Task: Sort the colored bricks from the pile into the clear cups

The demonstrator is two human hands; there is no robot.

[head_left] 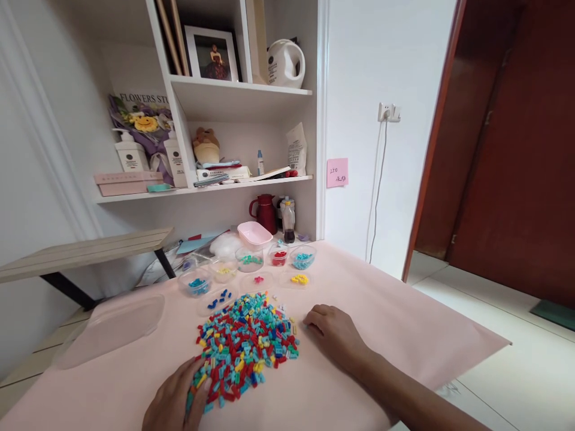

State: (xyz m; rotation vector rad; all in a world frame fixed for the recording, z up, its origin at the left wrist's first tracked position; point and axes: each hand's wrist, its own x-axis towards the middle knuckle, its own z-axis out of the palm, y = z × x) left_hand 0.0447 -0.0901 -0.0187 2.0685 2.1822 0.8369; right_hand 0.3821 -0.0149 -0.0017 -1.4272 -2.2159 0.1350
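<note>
A heap of small toy building bricks (247, 341) in red, light blue, teal, yellow and dark blue lies on the pink table cover. My left hand (177, 395) rests at the heap's near left edge, thumb and fingers apart with loose bricks between them. To the right of the heap, my right hand (335, 332) lies low over the cover with its fingers curled. A bit of teal shows at its fingertips, seemingly a small brick. Behind the heap stand clear tubs with sorted bricks: blue ones (197, 286), green ones (250, 260), red ones (278, 258) and light blue ones (302, 258).
Shallow clear trays hold dark blue bricks (220, 299), pink bricks (259, 279) and yellow bricks (299, 279). A large clear lid (112, 329) lies at left. Farther back are a pink basin (254, 233), a red jug (266, 214) and a bottle (288, 222).
</note>
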